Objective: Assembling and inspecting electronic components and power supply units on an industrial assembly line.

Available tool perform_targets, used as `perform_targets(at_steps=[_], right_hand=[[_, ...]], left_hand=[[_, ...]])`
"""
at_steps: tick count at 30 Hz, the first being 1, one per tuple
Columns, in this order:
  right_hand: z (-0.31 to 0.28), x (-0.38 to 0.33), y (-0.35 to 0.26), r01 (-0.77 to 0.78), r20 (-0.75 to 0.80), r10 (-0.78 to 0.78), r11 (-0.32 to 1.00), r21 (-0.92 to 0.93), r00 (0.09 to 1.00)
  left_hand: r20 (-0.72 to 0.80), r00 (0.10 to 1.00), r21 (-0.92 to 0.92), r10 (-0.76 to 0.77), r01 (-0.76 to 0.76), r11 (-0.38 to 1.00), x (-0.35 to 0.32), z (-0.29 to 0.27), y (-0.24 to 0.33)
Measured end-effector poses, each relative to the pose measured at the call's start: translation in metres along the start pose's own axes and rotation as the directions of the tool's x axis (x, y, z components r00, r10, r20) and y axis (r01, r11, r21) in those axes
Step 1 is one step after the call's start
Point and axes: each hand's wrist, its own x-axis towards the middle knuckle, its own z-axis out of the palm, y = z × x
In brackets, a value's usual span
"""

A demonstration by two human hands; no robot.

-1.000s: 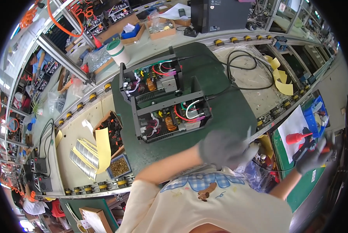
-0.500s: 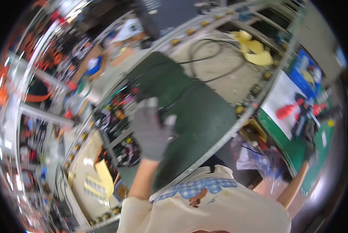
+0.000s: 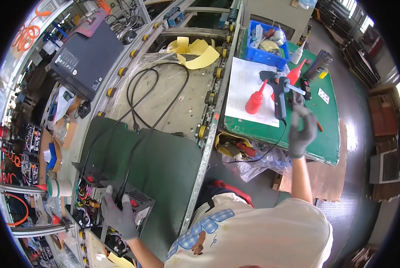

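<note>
My left hand [image 3: 121, 218], in a grey glove, is closed around the black plug of a power cord [image 3: 130, 165]. It rests over an open black metal case [image 3: 143, 202] with wires and electronic parts inside; the fingers hide much of the plug. Over the green table my right hand [image 3: 303, 131], also gloved, has curled fingers held apart, slightly blurred. Just beyond its fingertips lies a dark object I cannot make out. Beside that is a blue-grey hot glue gun [image 3: 279, 100] with a white glue stick, on a paper sheet [image 3: 240, 85]. Two red squeeze bottles [image 3: 254, 102] stand near it.
A blue bin [image 3: 252, 54] of small items, a white bottle [image 3: 297, 54] and a dark flask [image 3: 320, 64] occupy the green table [image 3: 327, 134]. Yellow foam [image 3: 200, 56] lies across the roller line, beyond the dark green mat [image 3: 173, 156]. A large dark machine [image 3: 86, 60] stands far left.
The view has swung right. My left hand, earlier over the mat beside the case, is now on the case at the plug. My right hand remains by the glue gun, fingers now clearer.
</note>
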Motion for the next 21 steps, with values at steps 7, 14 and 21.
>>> perform_targets(at_steps=[7,14,21], right_hand=[[0.081,-0.060,-0.082,0.235,0.359,-0.370,0.900,0.367,0.857],[0.157,-0.064,-0.138,-0.019,0.584,-0.309,0.874,0.486,0.751],[0.191,-0.100,-0.172,0.015,0.714,-0.462,0.845,0.535,0.525]], left_hand=[[-0.067,0.993,-0.002,0.092,-0.093,0.996,-0.012,0.000,-0.008],[-0.063,0.998,-0.021,0.021,-0.022,1.000,-0.052,-0.023,-0.059],[-0.103,0.991,-0.051,-0.084,0.079,0.996,-0.088,-0.046,-0.114]])
